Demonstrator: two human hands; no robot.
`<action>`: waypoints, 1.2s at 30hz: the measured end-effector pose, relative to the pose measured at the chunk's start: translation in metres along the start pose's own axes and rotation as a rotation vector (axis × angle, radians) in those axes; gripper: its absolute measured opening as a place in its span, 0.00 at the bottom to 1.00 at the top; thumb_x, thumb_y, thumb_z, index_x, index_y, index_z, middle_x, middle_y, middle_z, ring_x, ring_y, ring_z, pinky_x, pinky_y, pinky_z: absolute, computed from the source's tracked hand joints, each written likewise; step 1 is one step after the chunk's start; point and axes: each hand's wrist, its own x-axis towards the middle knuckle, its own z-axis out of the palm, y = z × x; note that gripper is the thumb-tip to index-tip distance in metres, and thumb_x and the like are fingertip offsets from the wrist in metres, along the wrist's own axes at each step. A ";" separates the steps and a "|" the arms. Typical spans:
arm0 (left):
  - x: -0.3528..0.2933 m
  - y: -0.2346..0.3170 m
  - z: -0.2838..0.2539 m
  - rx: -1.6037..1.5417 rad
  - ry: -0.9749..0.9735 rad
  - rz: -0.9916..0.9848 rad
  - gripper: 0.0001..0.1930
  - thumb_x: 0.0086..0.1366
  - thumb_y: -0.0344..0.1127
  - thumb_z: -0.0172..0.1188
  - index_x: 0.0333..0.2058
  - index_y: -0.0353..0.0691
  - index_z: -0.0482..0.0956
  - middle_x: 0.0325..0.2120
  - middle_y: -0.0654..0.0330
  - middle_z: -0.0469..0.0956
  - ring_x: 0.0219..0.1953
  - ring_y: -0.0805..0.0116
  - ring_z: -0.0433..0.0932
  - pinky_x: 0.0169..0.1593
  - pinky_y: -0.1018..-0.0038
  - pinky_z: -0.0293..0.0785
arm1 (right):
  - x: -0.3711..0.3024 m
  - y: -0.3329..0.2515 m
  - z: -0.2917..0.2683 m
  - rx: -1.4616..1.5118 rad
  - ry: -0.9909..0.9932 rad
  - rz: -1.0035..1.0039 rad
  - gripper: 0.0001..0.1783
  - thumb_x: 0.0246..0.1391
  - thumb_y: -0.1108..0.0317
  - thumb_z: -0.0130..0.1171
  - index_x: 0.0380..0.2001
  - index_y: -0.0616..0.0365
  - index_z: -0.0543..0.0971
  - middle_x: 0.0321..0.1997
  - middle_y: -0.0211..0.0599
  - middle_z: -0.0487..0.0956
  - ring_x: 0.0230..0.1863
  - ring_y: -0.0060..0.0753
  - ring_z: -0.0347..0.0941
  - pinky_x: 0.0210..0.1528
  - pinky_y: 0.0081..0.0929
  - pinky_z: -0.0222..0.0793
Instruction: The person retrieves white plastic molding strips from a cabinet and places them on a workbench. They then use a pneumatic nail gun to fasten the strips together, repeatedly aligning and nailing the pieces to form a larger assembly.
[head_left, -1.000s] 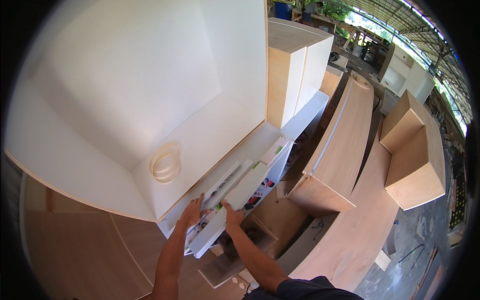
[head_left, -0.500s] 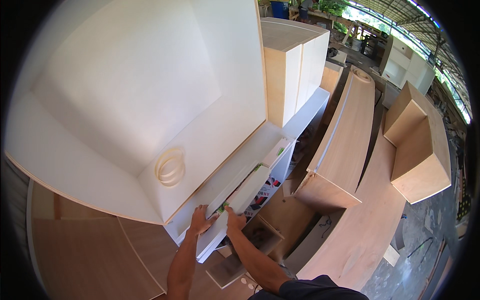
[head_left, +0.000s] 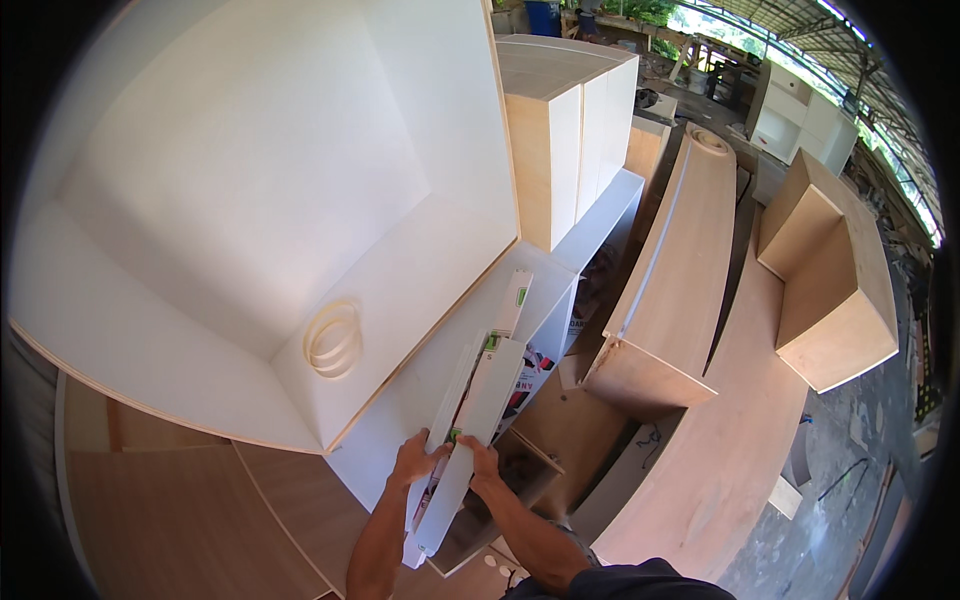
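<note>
Both hands grip a bundle of long, narrow white strips (head_left: 496, 375) with small green labels. My left hand (head_left: 415, 460) is closed around its left side, the thumb on top. On the opposite side my right hand (head_left: 480, 462) is closed as well, thumb also over the top. The strips lie lengthwise away from me, above a white panel surface (head_left: 400, 405), their near end sticking out past my hands. One labelled piece (head_left: 516, 305) reaches farther out than the others. The undersides of the strips and most of my fingertips are hidden.
A large white cabinet box (head_left: 250, 150) fills the left, with a coil of pale edging strip (head_left: 332, 340) inside. Beyond stand white-fronted cabinets (head_left: 560, 140). Curved wooden panels (head_left: 690, 230) and an open plywood box (head_left: 835, 280) are on the right. Printed cartons (head_left: 522, 385) show below.
The bundle has swung so its far end points more directly away from me and has come slightly nearer. Both hands moved with it, a little right and down. My view shifted slightly.
</note>
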 end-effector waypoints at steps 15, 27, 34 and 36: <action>-0.132 0.078 0.048 -0.376 0.146 0.130 0.27 0.48 0.36 0.75 0.45 0.32 0.74 0.39 0.52 0.79 0.41 0.61 0.79 0.46 0.67 0.75 | -0.124 -0.045 -0.094 -0.054 -0.367 -0.046 0.31 0.48 0.63 0.69 0.52 0.70 0.73 0.42 0.44 0.79 0.38 0.37 0.79 0.42 0.37 0.81; -0.338 0.157 0.160 -0.604 -0.258 0.387 0.33 0.45 0.26 0.74 0.53 0.33 0.74 0.45 0.52 0.80 0.48 0.60 0.80 0.53 0.65 0.75 | -0.327 -0.030 -0.292 -0.075 -0.384 -0.397 0.28 0.51 0.70 0.66 0.55 0.65 0.71 0.44 0.43 0.79 0.43 0.38 0.79 0.46 0.36 0.78; -0.427 0.201 0.246 -0.606 -0.376 0.579 0.31 0.46 0.25 0.74 0.51 0.32 0.74 0.43 0.54 0.81 0.46 0.64 0.80 0.53 0.68 0.75 | -0.454 -0.034 -0.391 0.058 -0.274 -0.577 0.23 0.52 0.72 0.66 0.51 0.64 0.74 0.45 0.38 0.80 0.46 0.33 0.77 0.49 0.34 0.75; -0.454 0.231 0.258 -0.590 -0.406 0.633 0.30 0.47 0.25 0.73 0.51 0.32 0.74 0.43 0.54 0.81 0.46 0.65 0.80 0.53 0.68 0.75 | -0.475 -0.041 -0.423 0.096 -0.252 -0.659 0.24 0.52 0.73 0.65 0.53 0.63 0.73 0.48 0.40 0.79 0.48 0.36 0.77 0.51 0.37 0.75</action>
